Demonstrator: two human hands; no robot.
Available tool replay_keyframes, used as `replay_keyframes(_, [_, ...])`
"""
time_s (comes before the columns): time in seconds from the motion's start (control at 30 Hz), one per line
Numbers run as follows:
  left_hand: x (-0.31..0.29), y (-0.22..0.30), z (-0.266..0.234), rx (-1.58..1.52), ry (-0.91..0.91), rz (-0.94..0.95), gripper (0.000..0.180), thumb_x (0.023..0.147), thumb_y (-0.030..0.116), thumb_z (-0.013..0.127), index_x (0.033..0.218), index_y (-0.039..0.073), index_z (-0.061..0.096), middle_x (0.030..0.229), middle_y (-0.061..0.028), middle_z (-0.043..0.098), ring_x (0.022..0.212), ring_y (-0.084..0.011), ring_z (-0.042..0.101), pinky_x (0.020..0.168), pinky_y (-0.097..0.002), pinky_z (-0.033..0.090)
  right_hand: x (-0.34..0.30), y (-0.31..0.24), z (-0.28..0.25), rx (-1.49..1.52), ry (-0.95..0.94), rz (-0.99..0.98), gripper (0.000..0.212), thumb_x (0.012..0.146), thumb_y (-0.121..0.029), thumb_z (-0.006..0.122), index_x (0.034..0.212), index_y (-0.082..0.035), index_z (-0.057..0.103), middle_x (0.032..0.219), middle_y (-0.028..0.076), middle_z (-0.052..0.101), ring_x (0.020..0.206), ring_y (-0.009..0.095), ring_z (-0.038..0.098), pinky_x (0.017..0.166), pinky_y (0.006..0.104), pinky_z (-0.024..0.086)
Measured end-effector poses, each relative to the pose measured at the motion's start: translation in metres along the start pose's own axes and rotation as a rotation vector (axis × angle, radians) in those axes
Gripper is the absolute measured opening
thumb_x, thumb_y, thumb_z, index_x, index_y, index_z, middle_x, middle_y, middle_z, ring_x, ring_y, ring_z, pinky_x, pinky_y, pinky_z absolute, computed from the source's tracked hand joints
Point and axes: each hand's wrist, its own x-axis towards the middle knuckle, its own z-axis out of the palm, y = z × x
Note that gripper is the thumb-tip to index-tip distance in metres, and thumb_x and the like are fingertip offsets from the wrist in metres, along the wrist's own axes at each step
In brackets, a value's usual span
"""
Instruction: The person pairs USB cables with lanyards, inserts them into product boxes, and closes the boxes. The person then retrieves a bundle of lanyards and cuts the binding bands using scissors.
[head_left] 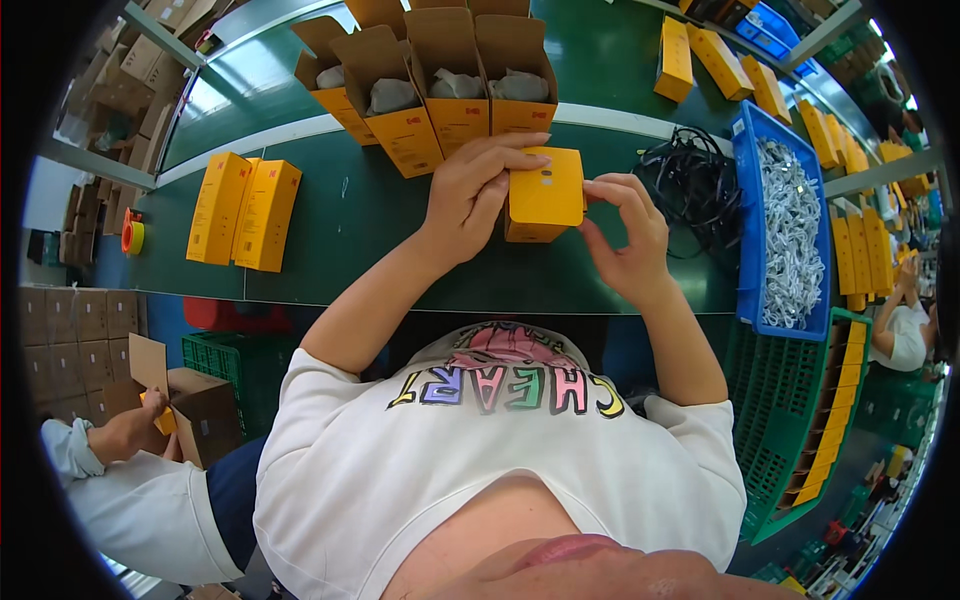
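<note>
A yellow cardboard box [546, 190] stands on the green worktable in front of me, its top flap covering the opening. My left hand [468, 200] is closed on the box's left side, with fingertips over the far edge of the flap. At the right edge, my right hand [632, 238] has its thumb and index finger pinched on the box's rim. Just beyond stands a row of open yellow boxes [408, 140], their flaps raised and grey wrapped items [457, 84] inside. Two closed yellow boxes [218, 210] stand to the left.
Black cables [690, 190] lie tangled to the right, beside a blue bin [746, 250] of white cables. More yellow boxes [675, 62] lie at the far right. A green crate [765, 430] holds yellow boxes. At lower left, another person's hand [125, 428] reaches to a carton [205, 410].
</note>
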Motion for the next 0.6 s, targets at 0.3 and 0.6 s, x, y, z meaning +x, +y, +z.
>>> replay_keyframes(0.3, [0.005,0.035,-0.003,0.57,-0.14,0.073,0.046,0.08,0.03,0.076,0.12,0.01,0.067,0.126,-0.0134,0.064,0.084,-0.0281,0.067,0.075,-0.0352,0.054,-0.001,0.004,0.001,0.163,0.03,0.188,0.054,0.073,0.006,0.073,0.123,-0.005,0.055,0.097,0.011,0.065,0.088,0.022,0.068,0.081,0.0319,0.054])
replay_keyframes(0.6, [0.005,0.04,0.005,0.722,-0.196,0.084,0.05,0.082,0.033,0.072,0.128,0.014,0.063,0.129,-0.0128,0.062,0.086,-0.0247,0.068,0.071,-0.0336,0.055,-0.002,0.002,0.001,0.088,0.031,0.14,0.059,0.073,0.004,0.076,0.128,-0.006,0.055,0.095,0.012,0.066,0.085,0.023,0.068,0.078,0.0324,0.054])
